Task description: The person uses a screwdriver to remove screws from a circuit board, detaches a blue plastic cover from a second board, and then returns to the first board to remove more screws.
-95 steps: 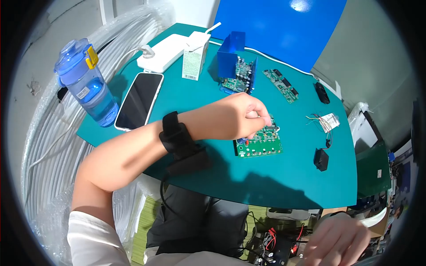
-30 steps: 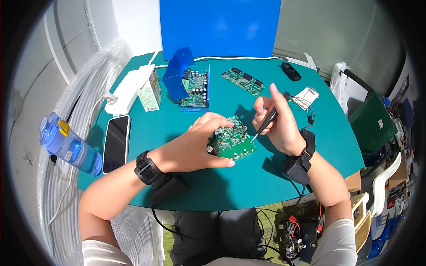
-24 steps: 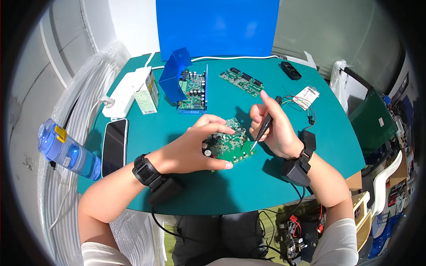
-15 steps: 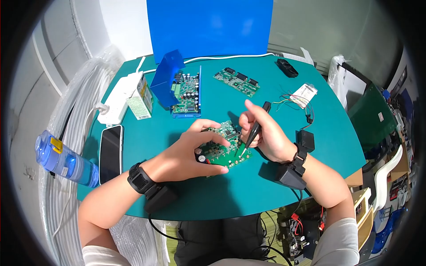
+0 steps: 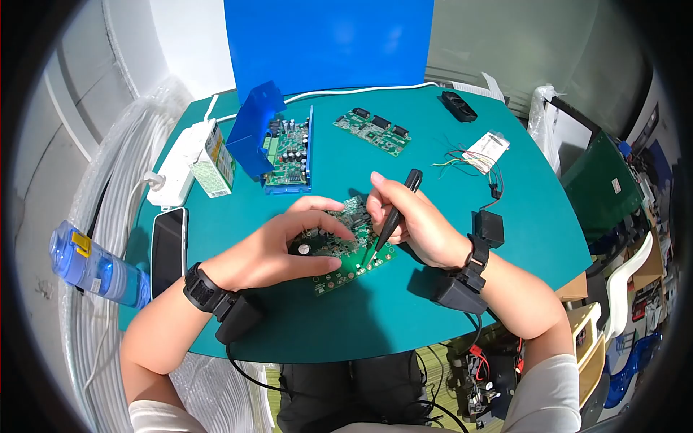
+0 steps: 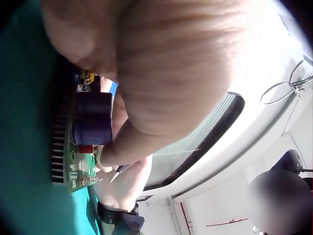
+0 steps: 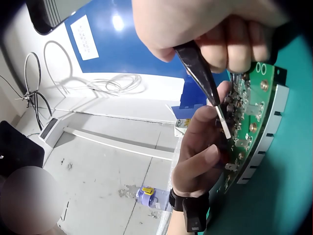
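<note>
In the head view, a green circuit board (image 5: pixel 328 283) lies on the teal table before me. My left hand (image 5: pixel 263 245) curls over its left part, thumb toward the near side and fingers over the components. Two dark cylinders (image 6: pixel 92 118) on the board stand under that hand in the left wrist view. My right hand (image 5: pixel 419 225) grips a slim black tool (image 5: pixel 392 222) with a narrow pale tip, slanting down to the left. Its tip is close over the board's near edge, by a row of small terminals. The right wrist view shows the tip (image 7: pixel 223 125) beside components.
Behind the board are an open blue housing (image 5: pixel 258 133) with a circuit board and another loose board (image 5: pixel 372 131). A drink carton (image 5: pixel 211 160), power strip (image 5: pixel 175 175), phone (image 5: pixel 168 249) and bottle (image 5: pixel 101 267) stand left. Wires (image 5: pixel 462 157), a black box (image 5: pixel 489 227) and a black part (image 5: pixel 459 106) lie right.
At first my right hand was low by the lap; it has since come over the board with the tool. During the last second, its tip moved left along the board's near edge.
</note>
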Demonstrator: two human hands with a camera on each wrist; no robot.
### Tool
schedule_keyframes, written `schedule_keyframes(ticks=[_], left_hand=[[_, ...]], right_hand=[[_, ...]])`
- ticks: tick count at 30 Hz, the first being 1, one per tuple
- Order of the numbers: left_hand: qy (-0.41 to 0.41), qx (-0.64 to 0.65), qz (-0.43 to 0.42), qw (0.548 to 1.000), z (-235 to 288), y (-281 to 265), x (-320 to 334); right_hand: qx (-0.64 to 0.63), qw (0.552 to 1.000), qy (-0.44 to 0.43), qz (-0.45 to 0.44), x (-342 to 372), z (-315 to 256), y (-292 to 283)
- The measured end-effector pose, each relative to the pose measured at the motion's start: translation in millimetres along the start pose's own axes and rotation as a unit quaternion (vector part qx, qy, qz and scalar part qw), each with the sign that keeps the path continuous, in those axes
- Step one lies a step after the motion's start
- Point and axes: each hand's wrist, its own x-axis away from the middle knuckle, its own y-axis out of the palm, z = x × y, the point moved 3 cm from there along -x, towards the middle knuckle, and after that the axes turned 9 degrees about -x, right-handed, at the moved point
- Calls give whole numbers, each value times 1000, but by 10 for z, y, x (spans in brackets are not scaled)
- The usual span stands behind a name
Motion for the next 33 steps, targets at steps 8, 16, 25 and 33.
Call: schedule_keyframes(ticks=[8,16,25,33], left_hand=[[4,4,-7,1000,-5,12,3],[17,-9,-10,1000,-30,24,-3],[-1,7,-8,1000,-53,37,6],[25,-16,-4,1000,-45,34,-6]], right_hand=[[28,1000,4,-7,16,-31,20],[154,987,-41,7,38,-62,73],[218,975,-51,4,71,-106,113],[225,973,-51,3,59,-82,95]])
